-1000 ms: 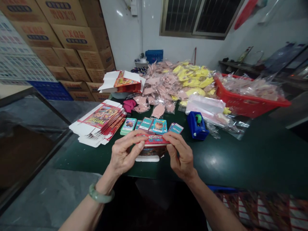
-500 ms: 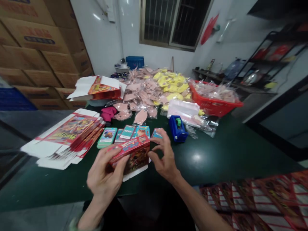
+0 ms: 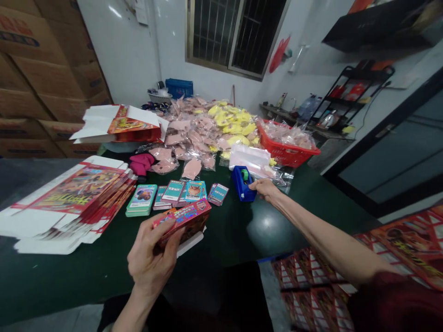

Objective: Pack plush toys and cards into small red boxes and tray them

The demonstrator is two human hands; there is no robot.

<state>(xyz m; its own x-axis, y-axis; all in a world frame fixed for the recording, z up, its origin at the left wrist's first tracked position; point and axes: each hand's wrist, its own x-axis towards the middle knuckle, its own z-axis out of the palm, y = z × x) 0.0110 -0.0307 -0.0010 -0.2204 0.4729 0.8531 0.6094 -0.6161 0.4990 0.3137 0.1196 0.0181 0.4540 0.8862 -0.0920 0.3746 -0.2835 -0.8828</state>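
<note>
My left hand (image 3: 150, 253) is closed around a small red printed card box (image 3: 188, 216), thumb on one side and fingers on the other. A white flap sticks out at the box's lower right. My right hand (image 3: 267, 190) reaches to the blue tape dispenser (image 3: 238, 186), its fingers pinched at the dispenser's right front end. A green-cored roll sits in the dispenser; whatever is between the fingertips is too small to make out. Behind the box lie a green-edged card stack (image 3: 141, 199), several teal cards (image 3: 173, 191) and a smaller card pile (image 3: 218, 193).
Flattened red-and-white boxes (image 3: 79, 189) are stacked at left, an open carton (image 3: 136, 131) behind them. Bagged pink pieces (image 3: 192, 168) and yellow pieces (image 3: 235, 121) heap at the back, beside a red basket (image 3: 290, 154). Filled red boxes (image 3: 311, 272) stand at lower right.
My right hand has left the box and moved right to the tape dispenser, its fingers now pinched. My left hand still holds the box. The view has turned rightward.
</note>
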